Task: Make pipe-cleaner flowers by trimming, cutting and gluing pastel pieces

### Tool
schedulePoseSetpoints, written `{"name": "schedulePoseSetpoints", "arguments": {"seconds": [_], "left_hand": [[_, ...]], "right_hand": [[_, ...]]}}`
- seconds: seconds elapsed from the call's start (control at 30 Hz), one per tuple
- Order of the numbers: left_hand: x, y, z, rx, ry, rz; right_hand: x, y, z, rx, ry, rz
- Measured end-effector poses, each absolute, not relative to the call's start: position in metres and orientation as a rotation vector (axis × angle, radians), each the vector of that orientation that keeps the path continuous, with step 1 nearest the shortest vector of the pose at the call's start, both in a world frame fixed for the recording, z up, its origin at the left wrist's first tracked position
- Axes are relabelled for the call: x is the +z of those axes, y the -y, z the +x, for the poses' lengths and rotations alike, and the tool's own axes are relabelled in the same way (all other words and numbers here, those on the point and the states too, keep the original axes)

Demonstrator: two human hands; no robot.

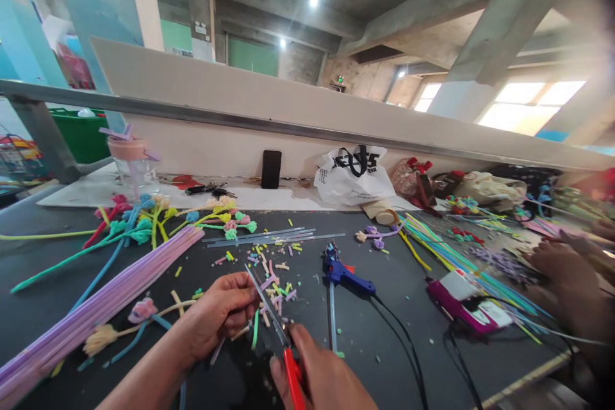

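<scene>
Red-handled scissors (291, 371) are grasped above the desk (384, 359) by the right hand (324, 375); beside the blades (273, 315), the left hand (223, 307) is curled closed, but whether anything is held cannot be told.

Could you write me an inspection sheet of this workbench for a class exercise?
Surface: dark tabletop, strewn with items.
Work things: red-handled scissors, pink-purple stem bundle, blue glue gun.
Clutter: short coloured pieces around the scissors; fuzzy flowers at left.
Left hand: fingers curled beside the scissors; grip unclear.
Right hand: grips the scissors.
Cables: black cord from the glue gun; black leads by the magenta-and-white box.
Surroundings: upright phone against the white panel; white bag to its right; another person's hand at far right.
</scene>
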State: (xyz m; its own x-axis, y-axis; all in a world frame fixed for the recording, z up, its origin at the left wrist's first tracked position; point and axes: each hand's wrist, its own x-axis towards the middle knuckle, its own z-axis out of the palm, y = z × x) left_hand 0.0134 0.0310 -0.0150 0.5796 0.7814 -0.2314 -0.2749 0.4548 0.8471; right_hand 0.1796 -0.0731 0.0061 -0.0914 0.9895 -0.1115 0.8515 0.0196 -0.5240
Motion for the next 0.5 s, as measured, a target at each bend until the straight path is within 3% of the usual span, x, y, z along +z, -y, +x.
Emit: {"name": "schedulePoseSetpoints", "arguments": {"seconds": [0.5], "left_hand": [[-0.029, -0.034, 0.012, 0.674, -0.687, 0.827]], "right_hand": [[0.0, 0.062, 0.185, 0.899, 1.953, -1.892]]}}
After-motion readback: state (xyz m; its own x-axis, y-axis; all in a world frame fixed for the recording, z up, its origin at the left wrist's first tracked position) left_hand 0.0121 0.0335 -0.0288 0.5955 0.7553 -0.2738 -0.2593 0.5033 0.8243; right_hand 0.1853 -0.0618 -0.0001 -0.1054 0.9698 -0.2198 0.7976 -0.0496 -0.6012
